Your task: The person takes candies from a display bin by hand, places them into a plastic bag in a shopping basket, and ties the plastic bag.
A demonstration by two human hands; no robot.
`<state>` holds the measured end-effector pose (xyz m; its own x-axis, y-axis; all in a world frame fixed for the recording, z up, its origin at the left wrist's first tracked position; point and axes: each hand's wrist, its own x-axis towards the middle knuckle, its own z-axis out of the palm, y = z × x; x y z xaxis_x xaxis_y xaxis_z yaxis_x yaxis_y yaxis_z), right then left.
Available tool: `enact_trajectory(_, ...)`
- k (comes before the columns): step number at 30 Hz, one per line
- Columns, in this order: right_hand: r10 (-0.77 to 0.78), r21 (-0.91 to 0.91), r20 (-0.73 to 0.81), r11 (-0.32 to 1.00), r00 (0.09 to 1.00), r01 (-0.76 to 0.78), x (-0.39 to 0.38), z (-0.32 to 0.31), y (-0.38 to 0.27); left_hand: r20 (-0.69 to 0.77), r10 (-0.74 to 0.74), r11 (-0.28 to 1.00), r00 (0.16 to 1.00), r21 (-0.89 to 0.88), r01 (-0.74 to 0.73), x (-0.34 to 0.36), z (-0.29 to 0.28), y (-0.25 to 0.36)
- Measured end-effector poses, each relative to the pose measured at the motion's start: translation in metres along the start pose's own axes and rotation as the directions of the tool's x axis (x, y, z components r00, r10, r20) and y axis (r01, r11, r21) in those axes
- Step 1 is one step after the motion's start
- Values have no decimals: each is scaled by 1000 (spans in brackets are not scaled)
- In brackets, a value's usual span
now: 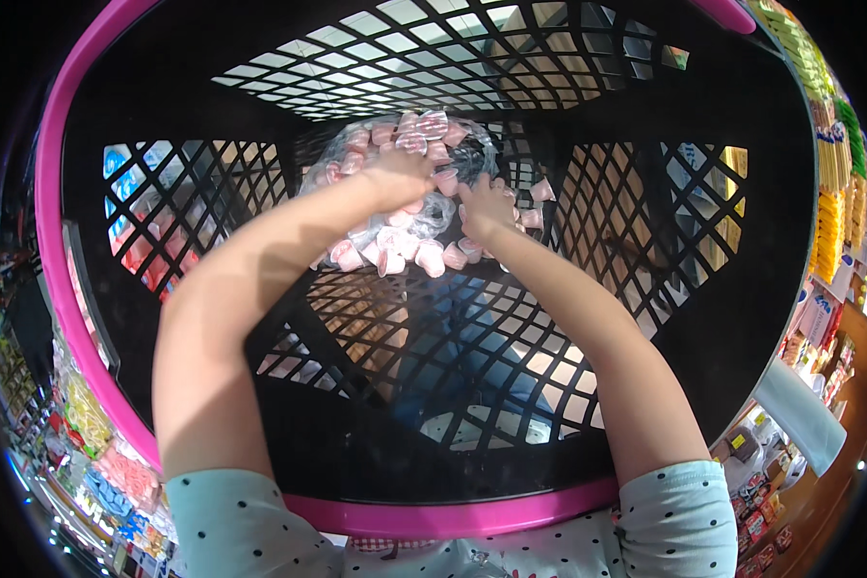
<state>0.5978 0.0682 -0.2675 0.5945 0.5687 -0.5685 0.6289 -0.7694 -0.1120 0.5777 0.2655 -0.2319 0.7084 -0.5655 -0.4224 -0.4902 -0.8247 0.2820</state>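
Small pink-and-white cups [430,258] lie loose in a heap at the bottom of a deep black mesh basket [511,472]. Some of them rest in or on a crumpled clear plastic bag [435,214]. From the left, my left hand [403,180] reaches over the heap, its fingers bent round several cups; the fingertips are partly hidden. Beside it, my right hand [489,208] is closed at the bag's right edge, with its fingers pointing away from me. A dark gap in the bag shows just beyond the right hand.
A pink rim [453,515] runs round the basket, close in front of my body. Both forearms pass down between its tall mesh walls. Outside, shelves of packaged goods [828,212] stand at the right, and colourful packets [125,472] lie at the lower left.
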Motion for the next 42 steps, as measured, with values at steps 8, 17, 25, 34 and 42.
enact_trajectory(8,-53,-238,127,968,991,82,-5,-6,1,-181,-173,980,968,-127,151,11,51,24)
enact_trajectory(17,67,-231,184,973,981,-24,5,-7,-1,-246,-191,978,950,-132,162,3,67,19)
enact_trajectory(25,117,-114,222,989,968,-93,12,-20,11,-79,-238,968,968,-99,230,11,66,24)
enact_trajectory(34,315,-226,388,944,866,-241,26,-17,6,-40,-233,969,972,68,236,-4,37,23)
enact_trajectory(42,218,-159,450,974,866,-163,22,-44,16,154,-234,971,960,83,223,-27,6,22)
